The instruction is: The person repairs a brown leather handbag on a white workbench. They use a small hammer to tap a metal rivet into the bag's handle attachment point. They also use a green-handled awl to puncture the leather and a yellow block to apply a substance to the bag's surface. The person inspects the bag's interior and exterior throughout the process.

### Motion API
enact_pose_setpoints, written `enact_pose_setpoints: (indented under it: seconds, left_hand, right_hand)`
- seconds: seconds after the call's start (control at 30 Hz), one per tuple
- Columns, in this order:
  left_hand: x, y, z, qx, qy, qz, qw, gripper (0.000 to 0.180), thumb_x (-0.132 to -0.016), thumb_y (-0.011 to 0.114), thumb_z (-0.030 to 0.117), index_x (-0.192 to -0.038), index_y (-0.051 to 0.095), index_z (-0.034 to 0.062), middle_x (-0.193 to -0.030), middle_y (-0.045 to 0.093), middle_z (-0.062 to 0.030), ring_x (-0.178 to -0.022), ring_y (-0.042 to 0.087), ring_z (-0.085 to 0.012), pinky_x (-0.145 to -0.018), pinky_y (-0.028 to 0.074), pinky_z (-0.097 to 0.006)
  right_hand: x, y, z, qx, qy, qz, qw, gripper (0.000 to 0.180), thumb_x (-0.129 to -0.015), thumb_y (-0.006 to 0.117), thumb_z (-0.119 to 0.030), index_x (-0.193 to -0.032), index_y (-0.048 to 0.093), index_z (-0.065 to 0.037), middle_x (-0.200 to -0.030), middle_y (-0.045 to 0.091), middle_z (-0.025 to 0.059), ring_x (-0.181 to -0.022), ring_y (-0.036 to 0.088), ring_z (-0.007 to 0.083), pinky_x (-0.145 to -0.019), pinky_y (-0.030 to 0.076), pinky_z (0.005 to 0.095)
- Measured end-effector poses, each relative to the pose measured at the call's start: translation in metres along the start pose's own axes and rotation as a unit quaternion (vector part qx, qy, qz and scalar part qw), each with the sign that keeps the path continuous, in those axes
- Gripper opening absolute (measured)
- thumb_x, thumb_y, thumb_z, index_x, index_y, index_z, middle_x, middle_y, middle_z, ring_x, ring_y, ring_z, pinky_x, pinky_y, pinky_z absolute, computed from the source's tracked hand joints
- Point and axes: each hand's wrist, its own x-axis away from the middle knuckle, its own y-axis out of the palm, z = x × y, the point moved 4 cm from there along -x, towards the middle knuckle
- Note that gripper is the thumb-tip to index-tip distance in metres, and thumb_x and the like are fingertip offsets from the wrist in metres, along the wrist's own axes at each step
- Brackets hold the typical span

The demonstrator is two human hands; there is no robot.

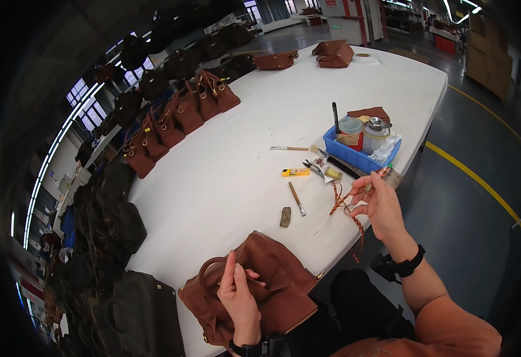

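Note:
A brown leather handbag [278,268] lies at the table's near edge, its curved handle upright. My left hand [239,300] is over the bag beside the handle, thumb and index finger close together; anything pinched there is too small to make out. To the right, my right hand [383,208] is raised at the table edge, its fingers closed around a small brass-coloured piece [368,187]. A red-and-yellow striped cord [336,199] loops beside these fingers and dangles past the edge. Whether the cord is also gripped is unclear.
A blue tray [349,153] holds jars and a black pen. Near it lie a yellow lighter [296,172], wooden-handled tools [296,197] and a dark block [285,217]. Several brown handbags [189,113] line the far left edge; dark bags [144,309] crowd the left.

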Motion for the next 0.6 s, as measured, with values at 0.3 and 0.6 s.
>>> enact_pose_setpoints:
  seconds: [0.3,0.6]
  left_hand:
    - [-0.001,0.001,0.002,0.004,0.021,-0.014,1.0,0.042,-0.1,0.049,0.008,-0.14,0.045,0.0009,-0.083,0.06,-0.0037,-0.075,0.058,-0.0091,-0.061,0.055,-0.025]
    - [0.0,0.006,0.004,0.003,0.012,-0.014,1.0,0.043,-0.1,0.047,0.009,-0.142,0.042,0.0013,-0.077,0.057,-0.0011,-0.067,0.055,-0.0071,-0.059,0.053,-0.024]
  right_hand:
    - [-0.016,-0.03,-0.017,0.01,-0.067,0.03,0.997,0.038,-0.102,0.047,-0.031,-0.11,0.06,0.004,-0.084,0.054,0.0026,-0.071,0.057,0.0092,-0.056,0.055,0.0274]
    - [-0.015,-0.024,-0.017,0.033,-0.044,0.033,0.998,0.036,-0.1,0.05,-0.028,-0.119,0.056,0.002,-0.071,0.057,0.0007,-0.054,0.055,0.0079,-0.05,0.052,0.0247]
